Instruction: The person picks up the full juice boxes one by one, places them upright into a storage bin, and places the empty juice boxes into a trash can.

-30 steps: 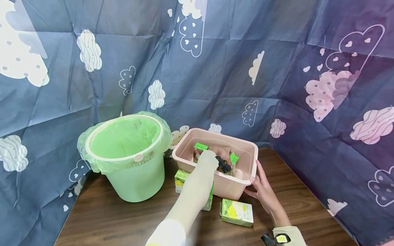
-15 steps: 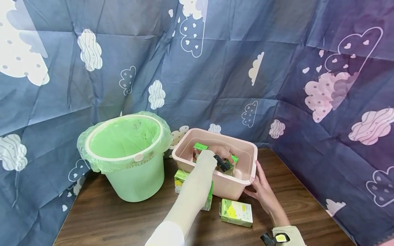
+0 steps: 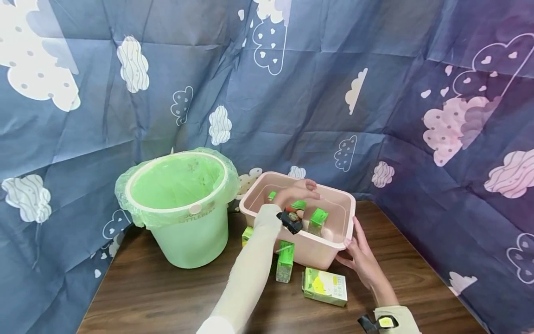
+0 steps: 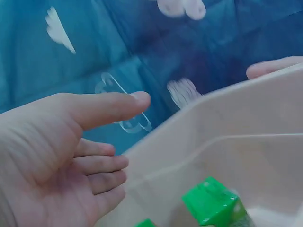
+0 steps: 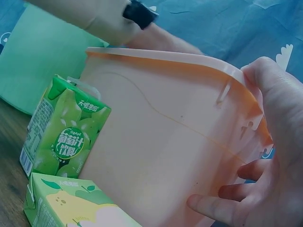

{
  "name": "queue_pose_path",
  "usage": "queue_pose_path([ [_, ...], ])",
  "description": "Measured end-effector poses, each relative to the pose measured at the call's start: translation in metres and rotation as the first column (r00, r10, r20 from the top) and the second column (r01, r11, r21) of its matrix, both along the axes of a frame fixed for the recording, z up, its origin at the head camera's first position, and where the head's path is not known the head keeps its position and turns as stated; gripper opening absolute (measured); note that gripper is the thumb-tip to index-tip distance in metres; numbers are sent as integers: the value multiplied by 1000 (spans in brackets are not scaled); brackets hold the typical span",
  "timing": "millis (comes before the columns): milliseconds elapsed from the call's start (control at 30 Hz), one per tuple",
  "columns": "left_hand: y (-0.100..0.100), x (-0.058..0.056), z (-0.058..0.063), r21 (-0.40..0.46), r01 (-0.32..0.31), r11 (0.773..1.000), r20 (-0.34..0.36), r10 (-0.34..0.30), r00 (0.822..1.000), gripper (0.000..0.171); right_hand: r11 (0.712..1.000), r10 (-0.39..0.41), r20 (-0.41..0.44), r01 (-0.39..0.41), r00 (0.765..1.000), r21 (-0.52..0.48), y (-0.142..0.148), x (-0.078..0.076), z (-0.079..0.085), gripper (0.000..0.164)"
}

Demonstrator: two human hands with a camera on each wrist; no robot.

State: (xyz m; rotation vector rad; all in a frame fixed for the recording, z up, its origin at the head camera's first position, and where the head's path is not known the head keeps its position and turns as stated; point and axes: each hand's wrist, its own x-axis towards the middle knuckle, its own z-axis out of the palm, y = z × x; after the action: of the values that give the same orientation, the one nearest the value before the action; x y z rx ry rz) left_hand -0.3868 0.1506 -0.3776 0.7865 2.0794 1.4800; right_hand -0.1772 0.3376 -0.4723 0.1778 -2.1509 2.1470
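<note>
My left hand [image 3: 294, 192] hovers over the pink plastic tub [image 3: 308, 248], its fingers relaxed and nothing in them. In the left wrist view the left palm and thumb show beside the tub's far wall. Inside the tub stand several green-topped juice cartons [image 3: 318, 217], partly hidden by the left arm. My right hand [image 3: 363, 260] grips the tub's right front corner. In the right wrist view its thumb lies over the rim while its fingers touch the outer wall. Just outside the tub is an upright grape juice carton [image 5: 66, 132].
A yellow-green juice carton [image 3: 325, 286] lies flat on the brown wooden table [image 3: 167, 301]. Another carton [image 3: 247, 234] peeks out behind the left arm. A green bucket [image 3: 187, 241] with a plastic liner stands at the left. Blue cloud-patterned cloth [image 3: 300, 102] hangs behind.
My left hand has risen from among the cartons inside the tub to above it, its fingers now free. The right hand stays on the tub's corner. The head view has shifted slightly.
</note>
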Motion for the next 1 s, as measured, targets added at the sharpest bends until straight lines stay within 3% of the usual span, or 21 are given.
queue_pose_path([
  [167, -19, 17, 14, 178, -87, 980, -56, 99, 994, 67, 1000, 0, -7, -1, 1000, -22, 0, 0, 0, 73],
  [367, -48, 43, 11, 400, -85, 913, -8, 97, 995, 65, 1000, 7, 0, -7, 1000, -8, 1, -1, -1, 73],
  [667, -101, 80, 5, 478, -7, 878, -94, 59, 994, 63, 1000, 17, -16, -17, 1000, -1, 1, -3, 0, 73],
  [1000, -160, 126, -12, 559, -46, 828, 14, 46, 999, 68, 1000, 7, -7, -7, 1000, -1, -2, -5, 0, 74],
])
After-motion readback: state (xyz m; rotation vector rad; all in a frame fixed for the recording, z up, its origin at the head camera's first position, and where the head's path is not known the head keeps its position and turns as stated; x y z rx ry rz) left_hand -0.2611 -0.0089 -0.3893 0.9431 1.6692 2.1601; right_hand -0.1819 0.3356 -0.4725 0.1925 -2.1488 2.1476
